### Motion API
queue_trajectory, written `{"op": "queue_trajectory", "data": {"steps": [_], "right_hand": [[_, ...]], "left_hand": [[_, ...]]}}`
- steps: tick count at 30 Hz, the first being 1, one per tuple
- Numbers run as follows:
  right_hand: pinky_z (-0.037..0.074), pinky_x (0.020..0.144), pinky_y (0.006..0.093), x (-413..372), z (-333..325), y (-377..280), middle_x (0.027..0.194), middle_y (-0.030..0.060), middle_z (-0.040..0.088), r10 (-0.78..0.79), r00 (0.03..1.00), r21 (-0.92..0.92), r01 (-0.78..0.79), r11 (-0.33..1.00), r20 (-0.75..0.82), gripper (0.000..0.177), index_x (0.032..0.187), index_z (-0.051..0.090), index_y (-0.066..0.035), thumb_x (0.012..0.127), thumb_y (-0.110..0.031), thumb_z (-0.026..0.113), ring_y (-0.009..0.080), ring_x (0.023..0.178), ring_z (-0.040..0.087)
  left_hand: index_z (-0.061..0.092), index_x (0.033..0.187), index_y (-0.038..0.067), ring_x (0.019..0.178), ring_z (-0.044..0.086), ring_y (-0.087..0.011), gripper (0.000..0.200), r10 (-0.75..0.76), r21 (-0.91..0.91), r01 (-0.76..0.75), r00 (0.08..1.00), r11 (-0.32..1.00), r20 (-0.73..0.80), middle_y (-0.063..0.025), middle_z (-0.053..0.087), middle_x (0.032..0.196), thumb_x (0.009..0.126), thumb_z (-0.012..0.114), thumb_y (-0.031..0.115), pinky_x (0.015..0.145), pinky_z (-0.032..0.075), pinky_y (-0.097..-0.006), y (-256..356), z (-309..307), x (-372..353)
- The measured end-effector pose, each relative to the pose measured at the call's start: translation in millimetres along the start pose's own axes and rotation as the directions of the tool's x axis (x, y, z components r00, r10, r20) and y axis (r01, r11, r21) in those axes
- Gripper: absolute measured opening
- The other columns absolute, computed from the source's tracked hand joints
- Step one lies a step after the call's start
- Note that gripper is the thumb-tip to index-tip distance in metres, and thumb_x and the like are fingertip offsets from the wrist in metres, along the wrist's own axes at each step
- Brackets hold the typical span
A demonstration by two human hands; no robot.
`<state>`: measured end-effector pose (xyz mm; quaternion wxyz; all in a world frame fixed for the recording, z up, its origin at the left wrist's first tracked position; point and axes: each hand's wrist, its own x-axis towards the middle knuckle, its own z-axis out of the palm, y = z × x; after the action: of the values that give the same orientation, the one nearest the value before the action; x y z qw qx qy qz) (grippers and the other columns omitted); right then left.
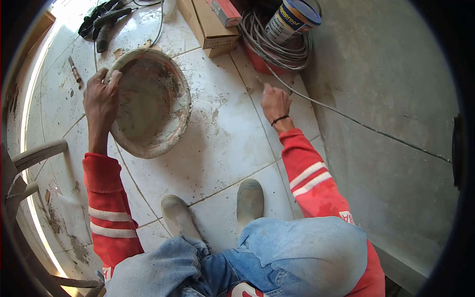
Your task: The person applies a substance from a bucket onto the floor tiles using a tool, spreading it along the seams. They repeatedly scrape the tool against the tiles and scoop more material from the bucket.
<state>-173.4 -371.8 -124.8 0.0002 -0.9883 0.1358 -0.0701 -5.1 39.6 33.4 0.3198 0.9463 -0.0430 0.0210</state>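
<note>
Jeans [307,252], boots [250,200], basin [185,106], box [200,24], coiled cable [292,63]

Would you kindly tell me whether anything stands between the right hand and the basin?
Nothing visible does: only smeared floor tiles lie between the right hand and the basin. The left hand is at the basin's opposite rim, and the coiled grey cable lies beyond the right hand, outside that gap.
</note>
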Motion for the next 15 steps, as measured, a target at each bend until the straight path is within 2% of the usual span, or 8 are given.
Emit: {"op": "queue_trajectory", "data": {"steps": [3, 4, 6, 8, 9, 11, 12, 15], "right_hand": [[0.058, 0.064, 0.0501, -21, 13, -25, 0.084, 0.0155, 0.07, -0.159, 0.987, 0.025, 0.159, 0.987, 0.017, 0.016, 0.097, 0.066, -0.006, 0.095, -0.012, 0.052, 0.0367, 0.082, 0.07], [0.058, 0.064, 0.0494, -40, 6, -47, 0.085, 0.0159, 0.069, -0.144, 0.99, 0.102, 0.142, 0.985, 0.007, 0.016, 0.099, 0.067, -0.006, 0.094, -0.012, 0.053, 0.0357, 0.081, 0.07], [0.058, 0.069, 0.0512, -65, -24, -77, 0.086, 0.0153, 0.07, -0.296, 0.954, 0.307, 0.297, 0.904, -0.048, 0.016, 0.097, 0.067, -0.006, 0.092, -0.009, 0.052, 0.0381, 0.078, 0.069], [0.055, 0.071, 0.0536, -72, -42, -89, 0.082, 0.0187, 0.069, -0.13, 0.984, 0.444, 0.063, 0.894, 0.122, 0.014, 0.094, 0.066, -0.004, 0.092, -0.011, 0.054, 0.0425, 0.076, 0.067], [0.053, 0.071, 0.0542, -66, -47, -91, 0.081, 0.0212, 0.067, -0.062, 0.993, 0.52, 0.001, 0.854, 0.1, 0.014, 0.091, 0.066, -0.003, 0.092, -0.014, 0.056, 0.0441, 0.077, 0.066], [0.048, 0.069, 0.0536, -48, -61, -91, 0.078, 0.0262, 0.062, 0.045, 0.996, 0.64, -0.084, 0.764, 0.078, 0.022, 0.085, 0.063, 0.0, 0.091, -0.02, 0.061, 0.0469, 0.078, 0.063], [0.049, 0.065, 0.0442, -36, -78, -94, 0.074, 0.0232, 0.062, 0.018, 0.988, 0.739, -0.124, 0.662, 0.15, 0.023, 0.087, 0.064, 0.002, 0.091, -0.021, 0.063, 0.0371, 0.066, 0.063], [0.048, 0.064, 0.0436, 4, -103, -118, 0.073, 0.0221, 0.063, -0.149, 0.979, 0.834, -0.035, 0.551, 0.14, 0.025, 0.087, 0.065, 0.004, 0.087, -0.021, 0.064, 0.0348, 0.062, 0.06]], "left_hand": [[0.068, 0.128, -0.003, 0.106, 0.072, -0.0398, 0.057, 0.043, 0.052, -0.04, 0.997, 0.998, -0.056, -0.0262, 0.073, 0.113, 0.095, 0.062, 0.043, 0.096, 0.052, -0.0437, -8, 2, 6], [0.068, 0.129, -0.004, 0.108, 0.071, -0.0403, 0.058, 0.021, 0.021, -0.021, 0.999, 1.0, -0.034, -0.0268, 0.073, 0.114, 0.095, 0.062, 0.043, 0.097, 0.051, -0.044, -4, 1, 5], [0.068, 0.129, -0.004, 0.11, 0.07, -0.0408, 0.059, 0.0, -0.005, 0.0, 1.0, 1.0, -0.017, -0.0274, 0.072, 0.116, 0.095, 0.063, 0.044, 0.098, 0.051, -0.0444, 0, 1, 4], [0.067, 0.129, -0.004, 0.112, 0.069, -0.0418, 0.06, 0.035, 0.078, -0.03, 0.997, 0.997, -0.064, -0.0287, 0.071, 0.119, 0.095, 0.063, 0.045, 0.1, 0.051, -0.0453, -9, 5, 6], [0.067, 0.129, -0.004, 0.112, 0.069, -0.0429, 0.06, 0.049, 0.025, -0.047, 0.995, 0.999, -0.092, -0.0295, 0.07, 0.12, 0.095, 0.063, 0.046, 0.099, 0.051, -0.0464, -4, 6, 2], [0.071, 0.119, 0.0, 0.1, 0.071, -0.0434, 0.051, 0.089, 0.063, -0.082, 0.988, 0.995, -0.13, -0.0269, 0.073, 0.106, 0.094, 0.063, 0.044, 0.09, 0.053, -0.0492, -3, 8, -4], [0.073, 0.114, 0.003, 0.096, 0.071, -0.0431, 0.046, 0.071, 0.042, -0.067, 0.992, 0.997, -0.104, -0.0252, 0.074, 0.1, 0.094, 0.063, 0.043, 0.087, 0.053, -0.0503, 7, 6, -9], [0.072, 0.101, 0.008, 0.087, 0.07, -0.0414, 0.036, 0.024, 0.06, -0.02, 0.998, 0.998, -0.066, -0.0201, 0.073, 0.09, 0.093, 0.063, 0.041, 0.08, 0.052, -0.0512, 26, 1, -18]]}}
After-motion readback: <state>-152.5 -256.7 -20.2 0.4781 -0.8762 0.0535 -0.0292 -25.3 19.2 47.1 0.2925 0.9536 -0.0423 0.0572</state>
